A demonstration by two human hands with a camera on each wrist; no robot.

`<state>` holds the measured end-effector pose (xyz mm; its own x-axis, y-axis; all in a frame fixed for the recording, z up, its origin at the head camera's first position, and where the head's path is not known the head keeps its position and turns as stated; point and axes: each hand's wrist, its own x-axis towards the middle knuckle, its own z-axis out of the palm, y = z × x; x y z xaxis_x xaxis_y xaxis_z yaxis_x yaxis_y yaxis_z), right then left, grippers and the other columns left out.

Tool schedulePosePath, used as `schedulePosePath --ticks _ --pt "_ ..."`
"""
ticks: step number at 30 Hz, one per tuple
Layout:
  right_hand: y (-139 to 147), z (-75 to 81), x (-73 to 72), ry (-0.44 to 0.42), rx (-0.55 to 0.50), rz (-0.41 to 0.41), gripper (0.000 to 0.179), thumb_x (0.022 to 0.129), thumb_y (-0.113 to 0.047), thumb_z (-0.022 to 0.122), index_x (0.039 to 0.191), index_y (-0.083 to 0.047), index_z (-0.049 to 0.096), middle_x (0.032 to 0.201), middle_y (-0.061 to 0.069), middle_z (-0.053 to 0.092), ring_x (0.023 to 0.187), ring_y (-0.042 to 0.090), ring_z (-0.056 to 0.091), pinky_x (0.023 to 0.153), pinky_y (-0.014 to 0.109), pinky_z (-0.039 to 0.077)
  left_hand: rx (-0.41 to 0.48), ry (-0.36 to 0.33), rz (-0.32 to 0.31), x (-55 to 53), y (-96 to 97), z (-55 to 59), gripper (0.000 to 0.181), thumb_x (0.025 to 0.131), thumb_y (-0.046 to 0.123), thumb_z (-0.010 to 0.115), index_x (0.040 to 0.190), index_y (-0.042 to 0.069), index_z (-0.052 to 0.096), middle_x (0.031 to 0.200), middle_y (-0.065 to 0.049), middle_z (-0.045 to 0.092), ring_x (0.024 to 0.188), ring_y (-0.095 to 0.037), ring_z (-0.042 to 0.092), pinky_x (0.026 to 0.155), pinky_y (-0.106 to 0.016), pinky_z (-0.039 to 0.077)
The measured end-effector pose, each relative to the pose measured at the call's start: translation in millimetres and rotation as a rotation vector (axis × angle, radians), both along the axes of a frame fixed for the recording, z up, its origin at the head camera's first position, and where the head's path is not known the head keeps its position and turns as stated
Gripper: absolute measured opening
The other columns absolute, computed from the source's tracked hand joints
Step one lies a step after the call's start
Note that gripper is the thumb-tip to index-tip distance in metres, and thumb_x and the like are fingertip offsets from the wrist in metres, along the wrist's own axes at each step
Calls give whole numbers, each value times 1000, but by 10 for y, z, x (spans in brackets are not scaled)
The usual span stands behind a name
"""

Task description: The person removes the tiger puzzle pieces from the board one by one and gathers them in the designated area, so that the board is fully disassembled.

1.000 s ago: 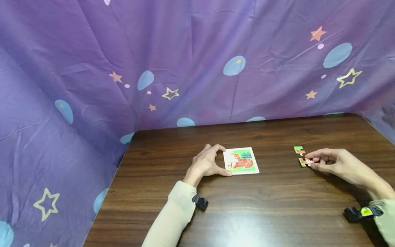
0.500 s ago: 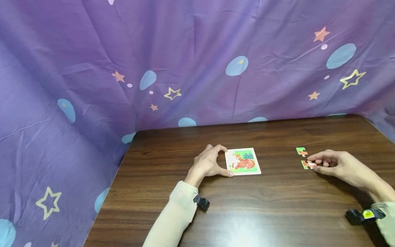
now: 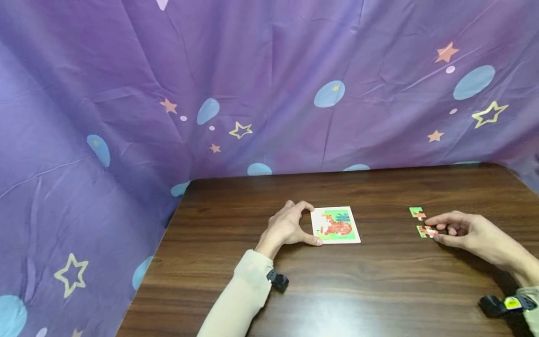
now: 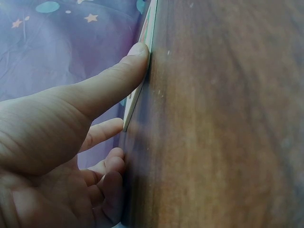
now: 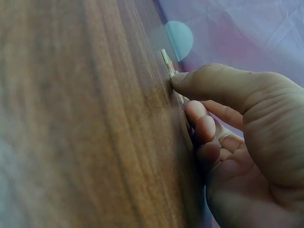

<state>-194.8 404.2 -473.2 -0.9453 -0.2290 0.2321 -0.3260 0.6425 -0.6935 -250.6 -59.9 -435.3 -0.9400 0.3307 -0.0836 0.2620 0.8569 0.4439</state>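
On the table lies a square puzzle board (image 3: 335, 225) with a white border and a picture of an orange striped animal on green; a white gap shows at the picture's upper left. My left hand (image 3: 284, 226) holds the board by its left edge, thumb at the near corner and index finger at the far one. Over to the right, my right hand (image 3: 471, 232) pinches a small green and orange puzzle piece (image 3: 426, 231) between thumb and index finger, low at the tabletop. In the right wrist view, the thumb (image 5: 183, 81) covers part of this thin piece.
A second green and orange puzzle piece (image 3: 416, 212) lies just beyond the pinched one. The brown wooden table (image 3: 379, 276) ends at a purple cloth (image 3: 286, 93) with stars and blue ovals, hanging at the back and left.
The head view has shifted a little, so things appear slightly lower and further right. The pinched piece's dark edge, visible a second ago, shows less now. Both hands keep their holds.
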Motion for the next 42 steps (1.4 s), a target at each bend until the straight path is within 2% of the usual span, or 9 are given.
schedulePosePath --ticks 6,12,21,24,27,29,32,35,42 --pt "1 18 -2 -27 -36 0 33 97 -1 84 129 -5 77 97 -4 72 78 6 64 63 25 48 5 -12 4 6 -15 14 95 70 57 105 151 38 59 130 2 63 117 -19 65 104 -51 53" --pt "-31 159 -8 -21 -53 -13 35 99 -2 82 132 -6 74 96 0 76 77 6 69 63 26 48 12 -16 -1 12 -16 -1 94 72 57 105 151 37 59 132 0 63 119 -20 65 104 -52 54" --pt "-476 651 -91 17 -98 -23 41 99 -3 83 138 -12 74 106 -1 78 87 10 75 76 18 55 6 -14 2 27 -15 -17 94 70 58 105 150 38 60 132 1 63 118 -18 66 99 -48 56" --pt "-680 809 -137 -8 -141 9 43 101 -5 83 141 -14 72 111 0 76 83 14 75 68 27 60 11 -9 1 24 -5 1 94 70 58 105 150 37 60 132 0 63 118 -20 66 99 -49 56" --pt "-869 891 -182 -13 -179 66 45 101 -5 82 144 -12 70 113 0 74 83 13 73 63 30 60 9 -9 -1 18 19 -1 95 69 58 106 150 37 60 131 1 63 116 -19 66 98 -49 56" --pt "-1009 908 -219 -24 -221 96 46 100 -4 83 144 -12 70 113 -1 74 84 13 73 62 31 60 6 -8 0 12 23 -18 95 69 58 106 149 38 60 130 2 63 115 -18 66 97 -48 56" --pt "-1193 902 -275 11 -244 138 48 98 -1 84 143 -11 71 113 -1 75 92 11 74 73 23 58 5 -9 0 4 32 -40 94 69 59 105 148 38 60 130 2 63 115 -18 67 96 -47 56" --pt "-1365 889 -312 10 -282 177 48 98 0 84 143 -8 71 113 0 75 93 12 75 76 22 59 8 -8 3 10 32 -31 94 69 59 106 149 38 60 131 2 63 117 -19 67 96 -48 56" --pt "-1696 759 -362 -27 -277 207 42 99 -5 84 139 -6 72 112 6 74 93 14 74 82 22 59 10 0 3 9 10 -14 94 69 58 106 149 38 61 132 1 64 118 -20 67 98 -48 56"
